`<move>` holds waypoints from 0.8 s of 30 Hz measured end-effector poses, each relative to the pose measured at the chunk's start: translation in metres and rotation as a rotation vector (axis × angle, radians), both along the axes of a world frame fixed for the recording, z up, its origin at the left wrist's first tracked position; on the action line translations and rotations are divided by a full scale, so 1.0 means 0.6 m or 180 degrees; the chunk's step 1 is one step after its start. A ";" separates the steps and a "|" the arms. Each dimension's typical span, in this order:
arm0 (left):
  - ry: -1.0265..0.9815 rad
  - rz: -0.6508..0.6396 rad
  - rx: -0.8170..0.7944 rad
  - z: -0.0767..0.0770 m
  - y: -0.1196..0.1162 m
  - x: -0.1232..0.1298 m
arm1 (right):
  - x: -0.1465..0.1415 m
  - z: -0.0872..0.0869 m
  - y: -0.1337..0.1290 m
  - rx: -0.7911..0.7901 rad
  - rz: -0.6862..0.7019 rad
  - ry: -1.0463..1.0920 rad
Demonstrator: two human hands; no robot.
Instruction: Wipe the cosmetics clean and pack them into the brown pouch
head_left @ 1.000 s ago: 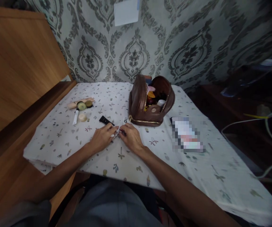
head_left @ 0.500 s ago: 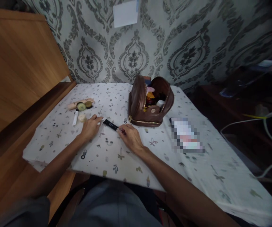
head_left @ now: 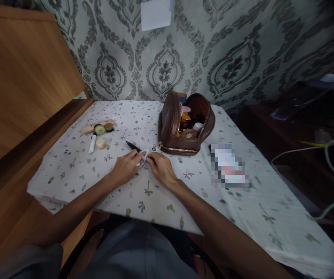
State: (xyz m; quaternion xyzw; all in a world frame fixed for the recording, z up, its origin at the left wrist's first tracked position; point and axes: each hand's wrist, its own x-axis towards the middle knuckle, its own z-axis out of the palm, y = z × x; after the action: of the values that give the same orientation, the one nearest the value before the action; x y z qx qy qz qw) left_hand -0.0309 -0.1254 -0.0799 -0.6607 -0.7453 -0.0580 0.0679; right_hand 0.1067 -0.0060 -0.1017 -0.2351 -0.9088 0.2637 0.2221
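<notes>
My left hand (head_left: 126, 166) is closed, its fingertips on a small crumpled white piece (head_left: 143, 158); whether this is tissue or bunched cloth I cannot tell. A slim black item (head_left: 132, 146) with a pointed end sticks out past these fingers, up and to the left. Meeting them from the right, my right hand (head_left: 162, 168) pinches by the edge of the white piece; its fingers hide what they grip. Left of the hands lie a round cream-coloured jar (head_left: 100, 143) and a small white tube (head_left: 92, 143).
A brown cosmetic bag (head_left: 181, 135) stands unzipped behind the hands, filled with small items. Behind the cream jar are a beige tube (head_left: 89, 128) and two round pots (head_left: 100, 129). A blurred-out phone (head_left: 229, 166) lies at right on the patterned tablecloth (head_left: 155, 201).
My left hand has moved right, from beside the jars to meet my right hand. A white piece now shows between them. The black item's lettered side no longer shows; its visible end looks pointed.
</notes>
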 end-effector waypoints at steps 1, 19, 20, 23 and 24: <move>0.0013 0.0041 -0.0007 0.002 0.002 -0.005 | 0.001 0.004 -0.001 -0.0040 -0.0012 -0.0047; -0.0259 0.0448 0.0061 0.008 0.042 -0.057 | 0.001 0.003 0.010 -0.0747 -0.0225 0.0219; -0.0257 0.0392 0.0041 0.008 0.040 -0.047 | 0.001 0.002 0.010 -0.0819 -0.0214 0.0286; -0.0295 0.0203 0.0007 0.009 0.034 -0.023 | 0.001 0.000 0.008 -0.0819 -0.0225 0.0295; -0.0299 0.0143 -0.0007 0.009 0.032 -0.018 | 0.000 0.000 0.007 -0.0769 -0.0253 0.0230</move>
State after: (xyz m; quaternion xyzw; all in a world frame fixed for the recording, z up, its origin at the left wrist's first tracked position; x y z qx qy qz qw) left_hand -0.0419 -0.1065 -0.0747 -0.6404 -0.7624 -0.0865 0.0334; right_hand 0.1068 -0.0017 -0.1016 -0.2863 -0.8518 0.3705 0.2350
